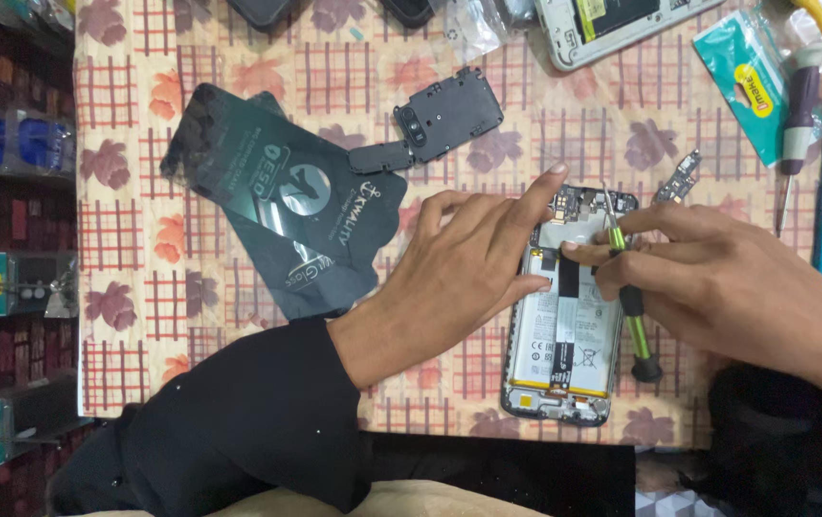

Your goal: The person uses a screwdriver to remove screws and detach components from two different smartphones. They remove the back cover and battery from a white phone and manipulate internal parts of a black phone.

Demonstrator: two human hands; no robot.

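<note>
Both hands meet: left [473, 263] spread flat, right [688, 268] curled, fingers pinched.

The scene is lit evenly and fairly brightly from above, with a slightly cool cast. Soft, short shadows are thrown under the left hand [473, 263] and the right hand [708, 278] onto the patterned tablecloth [143, 220]. A dull sheen is seen on the dark anti-static bags [287, 206] and on the opened phone [564, 325]. The centre is rendered sharply; the shelves at the left edge are left dim and softened, and detail in the black sleeves is lost.
</note>
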